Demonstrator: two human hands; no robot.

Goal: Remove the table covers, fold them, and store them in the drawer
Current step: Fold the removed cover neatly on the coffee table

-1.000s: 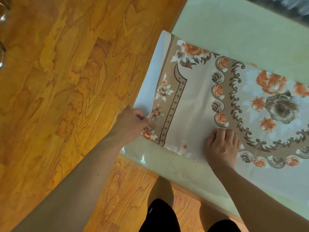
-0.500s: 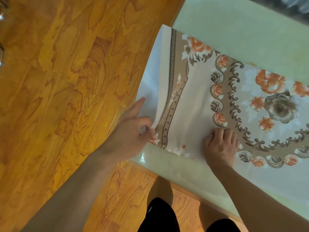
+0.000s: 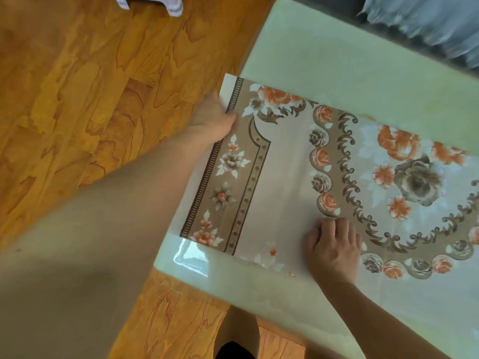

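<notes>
The table cover, a flowered sheet, lies as a folded strip across the pale green table, its short end jutting a little past the table's edge toward the wooden floor. By the look of it the cover is already off its spread position and partly folded. More folds, any other covers and the trip to the drawer, which is not in view, are left.

The left hand is at the far corner of that short end, its fingers on the cover's edge; it is too blurred to tell whether they pinch it. Half a second ago it was pinching the near corner, with that end lifted and curled; now the end lies flat. The right hand stays where it was, fingers bent and pressing the cover down near its near edge, holding nothing.
</notes>
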